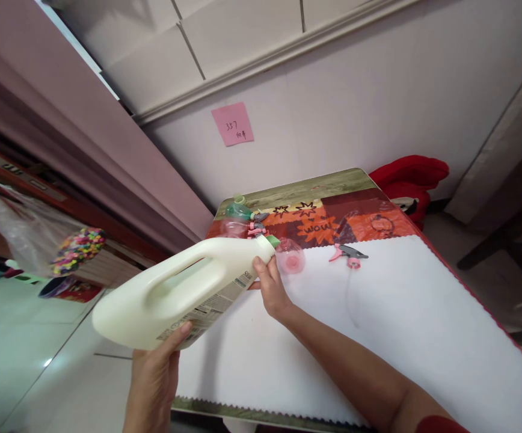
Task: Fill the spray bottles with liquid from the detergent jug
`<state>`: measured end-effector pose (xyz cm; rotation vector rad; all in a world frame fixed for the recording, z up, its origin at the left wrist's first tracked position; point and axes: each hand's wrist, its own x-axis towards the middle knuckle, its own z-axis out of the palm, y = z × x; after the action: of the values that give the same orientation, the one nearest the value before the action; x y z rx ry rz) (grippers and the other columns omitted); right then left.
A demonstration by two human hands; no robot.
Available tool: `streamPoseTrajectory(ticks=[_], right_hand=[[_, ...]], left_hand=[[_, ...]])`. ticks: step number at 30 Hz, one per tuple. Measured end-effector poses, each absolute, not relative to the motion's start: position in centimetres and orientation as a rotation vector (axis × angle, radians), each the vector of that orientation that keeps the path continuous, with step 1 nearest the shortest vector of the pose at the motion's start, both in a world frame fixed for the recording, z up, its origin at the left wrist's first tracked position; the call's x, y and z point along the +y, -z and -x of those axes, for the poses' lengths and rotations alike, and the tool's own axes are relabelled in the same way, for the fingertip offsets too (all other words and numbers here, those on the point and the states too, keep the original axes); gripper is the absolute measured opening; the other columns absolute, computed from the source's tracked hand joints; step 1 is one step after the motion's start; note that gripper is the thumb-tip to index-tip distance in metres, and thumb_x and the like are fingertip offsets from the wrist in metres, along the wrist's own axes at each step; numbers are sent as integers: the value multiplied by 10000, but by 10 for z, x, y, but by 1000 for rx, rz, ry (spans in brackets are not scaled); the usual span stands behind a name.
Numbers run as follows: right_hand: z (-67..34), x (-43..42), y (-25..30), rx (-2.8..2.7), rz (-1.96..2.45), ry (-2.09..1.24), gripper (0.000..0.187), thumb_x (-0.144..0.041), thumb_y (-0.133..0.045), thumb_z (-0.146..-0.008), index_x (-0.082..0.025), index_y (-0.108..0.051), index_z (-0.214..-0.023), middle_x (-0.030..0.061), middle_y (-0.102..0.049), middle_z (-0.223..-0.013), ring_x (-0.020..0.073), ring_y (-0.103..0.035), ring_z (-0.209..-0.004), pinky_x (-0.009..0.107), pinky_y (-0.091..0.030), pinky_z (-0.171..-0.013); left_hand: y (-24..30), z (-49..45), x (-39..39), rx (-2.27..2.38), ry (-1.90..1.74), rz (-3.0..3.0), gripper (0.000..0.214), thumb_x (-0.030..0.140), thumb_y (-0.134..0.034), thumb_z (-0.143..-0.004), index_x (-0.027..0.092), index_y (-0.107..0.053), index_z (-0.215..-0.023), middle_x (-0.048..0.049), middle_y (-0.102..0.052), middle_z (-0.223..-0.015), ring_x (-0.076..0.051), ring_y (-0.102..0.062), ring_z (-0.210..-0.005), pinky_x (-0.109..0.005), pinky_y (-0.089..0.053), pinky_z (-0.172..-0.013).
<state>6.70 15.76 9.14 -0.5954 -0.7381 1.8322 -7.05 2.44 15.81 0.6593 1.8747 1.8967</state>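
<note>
A big off-white detergent jug (189, 282) with a moulded handle is tilted in the air, its neck end pointing right. My left hand (155, 367) grips the jug's base from below, thumb on the printed label. Around the neck, by the green spout (272, 240), my right hand (270, 288) is closed. Just beyond the spout is a clear pink bottle (290, 255) on the table; whether they touch, I cannot tell. To its right lies a pink-and-grey spray trigger (350, 255) with a thin tube. No liquid can be made out at the spout.
A green spray bottle (238, 209) and another pink bottle (233, 228) are at the table's far left corner. White cloth (405, 325) covers much of the table. Behind stands a wall with a pink note (233, 124). A red plush item (409, 180) sits beyond the right corner.
</note>
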Motion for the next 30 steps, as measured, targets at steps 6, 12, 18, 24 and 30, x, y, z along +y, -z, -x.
streamPoseTrajectory(ticks=[6,12,18,24,30], right_hand=[[-68,158,-92,-755,588,-1827,573,-614,-624,-871,-240,-447,-1267,90,-638,-1242,242,-671,-1053,329,-646,-639],[-68,158,-92,-744,588,-1835,593,-612,-626,-876,-239,-445,-1300,94,-640,-1245,245,-670,-1057,316,-641,-625],[-68,158,-93,-724,576,-1836,643,-611,-641,-870,-259,-446,-1372,82,-649,-1243,235,-673,-1034,316,-642,-629],[-68,158,-93,-718,580,-1834,624,-603,-651,-867,-254,-465,-1351,79,-657,-1224,232,-674,-1014,324,-642,-629],[-67,158,-93,-714,587,-1838,600,-607,-655,-865,-248,-478,-1313,79,-663,-1210,230,-678,-1000,327,-642,-635]], left_hand=[[-159,70,24,1886,-1888,-667,642,223,-920,-541,224,-724,-1153,-34,-788,-1087,-303,-691,-1171,-451,-537,-1076],[-161,69,25,1875,-1880,-666,625,223,-922,-552,223,-720,-1144,-34,-781,-1125,-287,-678,-1193,-427,-526,-1085],[-163,67,24,1870,-1875,-671,624,230,-924,-558,231,-720,-1148,-36,-777,-1151,-296,-673,-1206,-424,-528,-1083],[-162,68,24,1882,-1888,-657,612,235,-933,-555,229,-730,-1132,-33,-781,-1123,-294,-676,-1201,-451,-495,-1122],[-161,68,24,1882,-1892,-648,607,240,-937,-544,224,-734,-1116,-33,-786,-1100,-297,-686,-1184,-462,-491,-1126]])
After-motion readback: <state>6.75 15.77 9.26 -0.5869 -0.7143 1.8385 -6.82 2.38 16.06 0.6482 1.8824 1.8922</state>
